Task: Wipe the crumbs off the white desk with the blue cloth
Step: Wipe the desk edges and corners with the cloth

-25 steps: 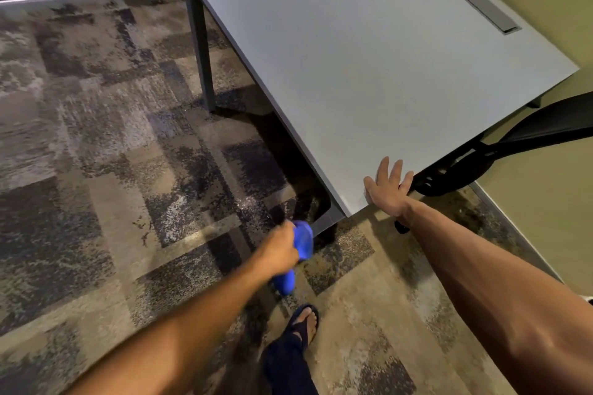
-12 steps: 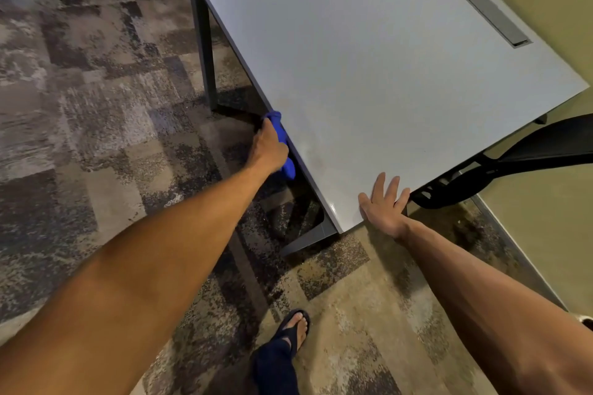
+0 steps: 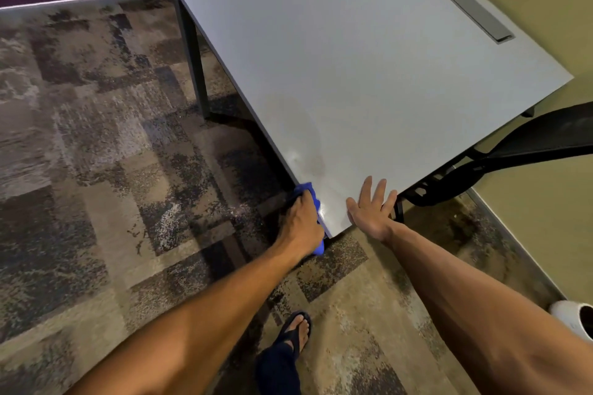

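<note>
Left hand (image 3: 303,221) now down at the near corner of the flat white desk (image 3: 369,74), fingers curled tight round the bunched bright blue cloth (image 3: 316,202); half a second ago higher up the same left edge, a second ago off the desk altogether and low over the carpet. Cloth pressed against the desk's edge and lip, part of it hanging below the corner. Right hand (image 3: 372,210) flat on the corner as before, fingers straight and spread, bracing. Faint smeared sheen on the surface just above the cloth. No crumbs discernible on the top at this sharpness. Likely one edge stroke finishing at the corner, sweeping debris off toward the mottled brown-grey carpet (image 3: 96,138); broad top seemingly yet to cover.
</note>
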`<state>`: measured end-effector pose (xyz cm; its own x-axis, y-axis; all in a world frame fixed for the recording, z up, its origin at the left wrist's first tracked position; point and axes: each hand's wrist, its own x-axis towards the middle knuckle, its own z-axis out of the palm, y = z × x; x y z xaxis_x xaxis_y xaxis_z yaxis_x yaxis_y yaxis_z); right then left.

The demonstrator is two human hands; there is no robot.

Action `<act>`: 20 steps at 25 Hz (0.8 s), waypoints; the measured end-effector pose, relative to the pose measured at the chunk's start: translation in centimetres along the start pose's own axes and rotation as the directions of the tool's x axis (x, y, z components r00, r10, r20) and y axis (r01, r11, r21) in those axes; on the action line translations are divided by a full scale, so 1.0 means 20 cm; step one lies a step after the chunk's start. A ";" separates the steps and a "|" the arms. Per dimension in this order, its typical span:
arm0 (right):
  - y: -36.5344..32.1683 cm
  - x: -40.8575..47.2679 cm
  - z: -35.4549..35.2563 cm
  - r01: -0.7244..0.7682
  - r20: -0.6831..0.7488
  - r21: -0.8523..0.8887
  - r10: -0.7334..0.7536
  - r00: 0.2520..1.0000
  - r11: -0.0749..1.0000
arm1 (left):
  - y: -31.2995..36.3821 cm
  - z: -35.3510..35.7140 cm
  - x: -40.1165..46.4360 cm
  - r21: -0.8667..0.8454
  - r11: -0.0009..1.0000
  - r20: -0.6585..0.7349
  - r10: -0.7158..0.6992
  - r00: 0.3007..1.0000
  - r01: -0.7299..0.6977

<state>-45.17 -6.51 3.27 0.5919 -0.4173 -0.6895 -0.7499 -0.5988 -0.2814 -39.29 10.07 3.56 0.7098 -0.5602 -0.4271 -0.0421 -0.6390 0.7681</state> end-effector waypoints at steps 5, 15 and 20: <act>-0.01 0.00 -0.01 -0.031 0.008 0.007 0.031 0.999 0.999 | -0.07 0.12 -0.22 0.066 0.983 0.183 0.158 0.970 -0.173; -0.01 -0.01 -0.02 -0.047 -0.002 -0.005 0.047 0.999 0.999 | 0.05 0.25 -0.40 0.286 0.907 0.645 0.057 0.762 -0.310; 0.05 -0.01 -0.07 -0.001 0.068 -0.008 0.002 0.998 1.000 | 0.02 0.09 -0.41 0.053 0.994 0.362 0.071 0.929 -0.097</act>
<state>-45.55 -8.04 4.04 0.5688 -0.3707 -0.7342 -0.7482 -0.6038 -0.2749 -46.35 13.56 6.53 0.4019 -0.7571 -0.5150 -0.1480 -0.6088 0.7794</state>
